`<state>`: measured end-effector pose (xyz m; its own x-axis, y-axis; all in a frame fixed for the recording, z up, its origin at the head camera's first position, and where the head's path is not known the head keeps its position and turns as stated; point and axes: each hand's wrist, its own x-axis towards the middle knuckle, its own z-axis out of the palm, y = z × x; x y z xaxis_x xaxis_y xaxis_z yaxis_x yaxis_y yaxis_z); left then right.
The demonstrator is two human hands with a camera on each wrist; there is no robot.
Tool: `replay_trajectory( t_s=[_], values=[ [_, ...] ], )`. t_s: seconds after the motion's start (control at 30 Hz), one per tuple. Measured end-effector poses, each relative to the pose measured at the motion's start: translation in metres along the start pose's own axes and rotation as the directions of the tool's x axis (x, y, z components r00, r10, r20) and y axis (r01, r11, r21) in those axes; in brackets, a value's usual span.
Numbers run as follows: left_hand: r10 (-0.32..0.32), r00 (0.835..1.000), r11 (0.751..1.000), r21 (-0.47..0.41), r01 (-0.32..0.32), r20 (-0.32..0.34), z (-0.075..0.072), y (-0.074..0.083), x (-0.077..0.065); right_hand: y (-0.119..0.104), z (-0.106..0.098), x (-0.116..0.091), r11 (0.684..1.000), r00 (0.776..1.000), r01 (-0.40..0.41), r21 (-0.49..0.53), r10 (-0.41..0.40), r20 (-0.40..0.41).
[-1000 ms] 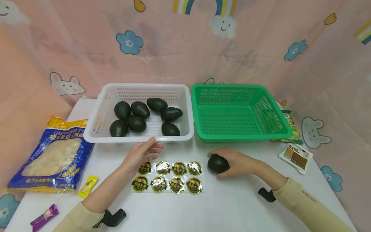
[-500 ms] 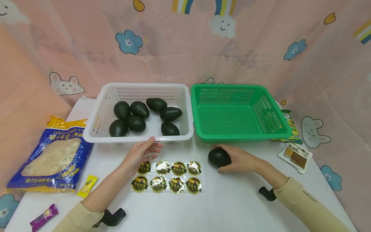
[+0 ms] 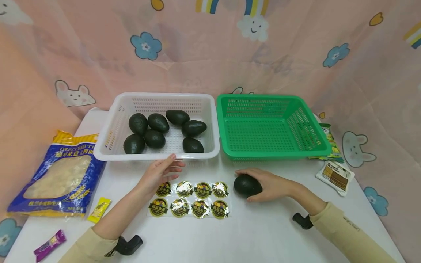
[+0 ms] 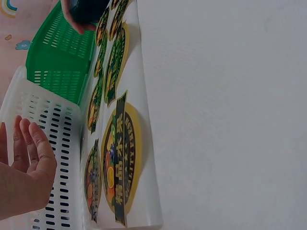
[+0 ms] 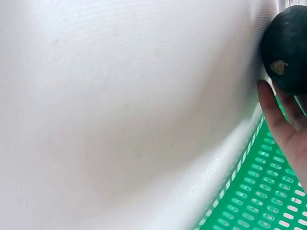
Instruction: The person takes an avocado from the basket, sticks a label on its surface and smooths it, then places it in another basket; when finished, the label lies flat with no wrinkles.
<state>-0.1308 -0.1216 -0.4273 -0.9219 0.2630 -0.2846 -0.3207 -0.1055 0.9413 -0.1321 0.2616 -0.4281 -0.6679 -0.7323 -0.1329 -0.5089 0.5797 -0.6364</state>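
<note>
My right hand (image 3: 269, 184) grips a dark green avocado (image 3: 247, 185), fingers on its far side and thumb on its near side. It is beside the right end of a sheet of round gold-and-black stickers (image 3: 187, 209). In the right wrist view a brown stem mark shows on the avocado (image 5: 290, 43). At the front rim of the white basket (image 3: 121, 157) is my left hand (image 3: 154, 179), fingers loosely extended and holding nothing. In the left wrist view that hand (image 4: 31, 177) is in front of the basket's slotted wall. Several avocados (image 3: 155, 139) lie in the white basket.
A green basket (image 3: 276, 155) stands right of the white one, with its floor bare. At left lie a blue pasta bag (image 3: 59, 179), a yellow packet (image 3: 99, 209) and a purple packet (image 3: 50, 246). At right are a green packet (image 3: 333, 146) and a white-and-brown packet (image 3: 335, 178).
My right hand shifted the avocado slightly away from me and rightward, then brought it back nearer and a little left. The left hand stayed by the white basket.
</note>
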Motion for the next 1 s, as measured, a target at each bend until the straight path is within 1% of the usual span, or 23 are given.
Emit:
replay_trajectory(
  t_s=[0.17,0.3,0.37,0.4,0.43,0.47,0.5,0.53,0.57,0.6,0.63,0.67,0.7,0.73,0.77,0.8,0.83,0.87,0.9,0.93,1.0],
  values=[
    [0.009,1.0,1.0,0.009,-0.009,0.004,-0.001,0.0,0.0,0.001,0.001,0.001,1.0,1.0,-0.005,0.019,0.006,-0.02],
    [0.017,1.0,1.0,0.017,-0.017,0.002,-0.001,-0.001,-0.001,0.001,0.0,0.002,1.0,1.0,0.008,0.01,-0.008,-0.024],
    [0.024,1.0,0.999,0.044,-0.025,0.016,0.001,-0.003,-0.001,0.0,0.0,0.002,1.0,1.0,0.005,0.01,-0.005,-0.027],
    [0.029,0.999,0.996,0.083,-0.033,0.039,0.004,-0.006,-0.002,-0.001,0.0,0.002,1.0,1.0,-0.004,0.006,0.004,-0.031],
    [0.04,0.997,0.989,0.141,-0.049,0.067,0.007,-0.008,-0.003,-0.003,0.0,0.003,1.0,0.999,-0.014,0.006,0.014,-0.037],
    [0.051,0.993,0.972,0.224,-0.073,0.104,0.012,-0.011,-0.004,-0.004,0.0,0.003,1.0,0.999,-0.025,0.001,0.025,-0.045],
    [0.07,0.985,0.938,0.325,-0.117,0.155,0.018,-0.014,-0.006,-0.006,0.001,0.004,0.999,0.998,-0.031,-0.013,0.031,-0.055],
    [0.092,0.973,0.884,0.433,-0.178,0.213,0.024,-0.017,-0.007,-0.008,0.002,0.005,0.999,0.997,-0.038,-0.025,0.036,-0.067],
    [0.111,0.957,0.797,0.551,-0.247,0.268,0.031,-0.02,-0.008,-0.012,0.002,0.007,0.998,0.996,-0.038,-0.041,0.034,-0.082],
    [0.139,0.935,0.687,0.649,-0.327,0.325,0.038,-0.023,-0.009,-0.015,0.003,0.01,0.998,0.995,-0.033,-0.054,0.027,-0.096],
    [0.162,0.914,0.561,0.727,-0.396,0.372,0.044,-0.026,-0.009,-0.018,0.004,0.013,0.997,0.994,-0.02,-0.072,0.012,-0.112],
    [0.186,0.889,0.432,0.778,-0.457,0.419,0.049,-0.028,-0.007,-0.022,0.005,0.016,0.996,0.992,-0.004,-0.095,-0.009,-0.128],
    [0.21,0.863,0.312,0.805,-0.504,0.459,0.053,-0.031,-0.006,-0.027,0.007,0.02,0.993,0.99,0.014,-0.117,-0.03,-0.139],
    [0.228,0.845,0.222,0.82,-0.528,0.483,0.056,-0.034,-0.005,-0.031,0.008,0.023,0.991,0.988,0.031,-0.133,-0.051,-0.147],
    [0.244,0.833,0.15,0.829,-0.539,0.497,0.057,-0.036,-0.003,-0.035,0.01,0.027,0.987,0.985,0.048,-0.155,-0.072,-0.155],
    [0.257,0.826,0.122,0.831,-0.543,0.502,0.057,-0.038,-0.002,-0.039,0.013,0.03,0.982,0.984,0.055,-0.181,-0.084,-0.16],
    [0.265,0.827,0.118,0.834,-0.538,0.496,0.056,-0.039,-0.001,-0.043,0.015,0.033,0.976,0.982,0.06,-0.21,-0.096,-0.164],
    [0.272,0.832,0.136,0.837,-0.53,0.483,0.055,-0.04,0.0,-0.047,0.017,0.036,0.97,0.98,0.064,-0.236,-0.105,-0.168],
    [0.276,0.842,0.168,0.84,-0.517,0.463,0.053,-0.041,0.0,-0.05,0.018,0.039,0.963,0.979,0.064,-0.261,-0.111,-0.173],
    [0.277,0.855,0.213,0.839,-0.5,0.439,0.052,-0.041,0.0,-0.053,0.02,0.042,0.958,0.976,0.065,-0.281,-0.119,-0.18],
    [0.276,0.873,0.297,0.829,-0.475,0.402,0.049,-0.04,-0.001,-0.058,0.024,0.047,0.946,0.97,0.071,-0.317,-0.14,-0.2]
  ],
)
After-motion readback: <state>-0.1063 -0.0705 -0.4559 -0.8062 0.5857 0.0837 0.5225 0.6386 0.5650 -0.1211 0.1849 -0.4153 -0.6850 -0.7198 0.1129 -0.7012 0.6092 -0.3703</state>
